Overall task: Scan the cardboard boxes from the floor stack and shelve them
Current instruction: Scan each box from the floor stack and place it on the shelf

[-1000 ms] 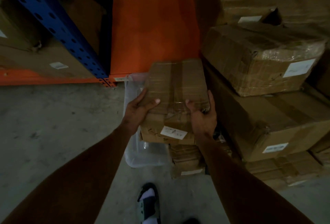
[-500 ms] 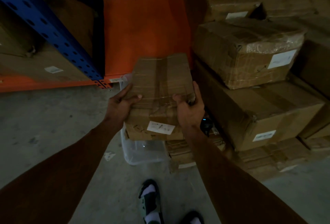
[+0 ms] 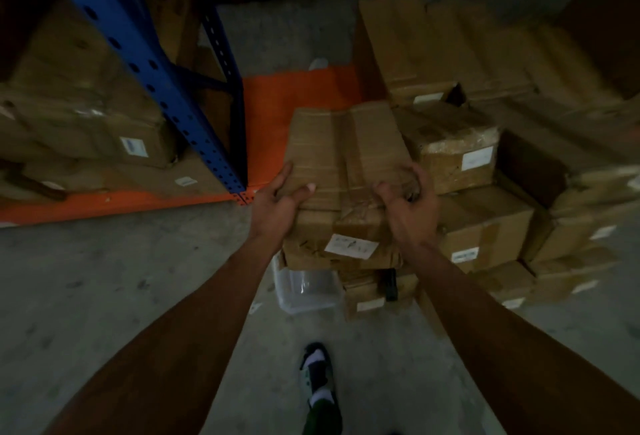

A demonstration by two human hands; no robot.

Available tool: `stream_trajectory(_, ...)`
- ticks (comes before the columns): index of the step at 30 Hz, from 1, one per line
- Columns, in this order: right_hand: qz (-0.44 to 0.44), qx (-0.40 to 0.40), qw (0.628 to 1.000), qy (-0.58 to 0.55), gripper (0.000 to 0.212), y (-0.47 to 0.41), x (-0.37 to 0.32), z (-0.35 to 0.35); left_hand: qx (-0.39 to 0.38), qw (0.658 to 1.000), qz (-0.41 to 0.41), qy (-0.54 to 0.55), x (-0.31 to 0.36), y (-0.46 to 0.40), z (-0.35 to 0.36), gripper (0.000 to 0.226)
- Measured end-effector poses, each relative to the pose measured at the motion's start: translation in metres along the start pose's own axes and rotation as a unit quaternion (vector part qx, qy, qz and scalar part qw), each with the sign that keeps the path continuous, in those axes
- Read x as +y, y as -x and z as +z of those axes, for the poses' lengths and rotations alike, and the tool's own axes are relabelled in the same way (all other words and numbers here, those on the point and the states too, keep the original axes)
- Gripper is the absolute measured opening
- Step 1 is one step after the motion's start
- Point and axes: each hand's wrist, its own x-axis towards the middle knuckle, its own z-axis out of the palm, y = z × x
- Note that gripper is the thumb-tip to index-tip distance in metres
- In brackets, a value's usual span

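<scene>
At the far left of the frame we see shelved boxes (image 3: 86, 129) sitting on a low orange shelf beam (image 3: 114, 204), each with a small pale label facing us. Just right of them a blue perforated rack upright (image 3: 145, 63) slants from the upper left down to the floor (image 3: 104, 289). Moving toward the centre, our left hand (image 3: 277, 200) grips the left near edge of the cardboard box (image 3: 346, 171), thumb laid across its top and fingers wrapped underneath. The box is held in the air at the middle of the frame, its taped top toward us and a white label (image 3: 351, 246) on its near face. Below it lie a clear plastic bin (image 3: 304, 287) and 1 smaller carton (image 3: 367, 296) on the floor, and a sandalled foot (image 3: 317, 375) shows at the bottom centre. Our right hand (image 3: 408, 206) clasps the box's right near corner, fingers curled over crinkled tape. To the right stands the floor stack (image 3: 485, 223) of cartons, several layers high, blurred toward the right edge, with pale labels on their near faces.
</scene>
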Motion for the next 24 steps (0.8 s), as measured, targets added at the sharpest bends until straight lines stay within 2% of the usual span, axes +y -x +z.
stream_trajectory(13, -0.121, 0.023, 0.992, -0.040, 0.047, 0.128, -0.196, -0.144, -0.013, 0.990, 0.140, -0.001, 0.185, 0.208, 0.021, 0.054)
stream_trajectory(19, -0.198, 0.034, 0.977, -0.066, 0.047, 0.164, -0.279, -0.197, -0.031, 0.975, 0.222, 0.011, 0.260, 0.273, 0.030, 0.052)
stream_trajectory(24, -0.227, 0.042, 0.969, -0.087, 0.050, 0.179, -0.344, -0.210, -0.026, 0.963, 0.268, 0.007, 0.325, 0.296, 0.022, 0.061)
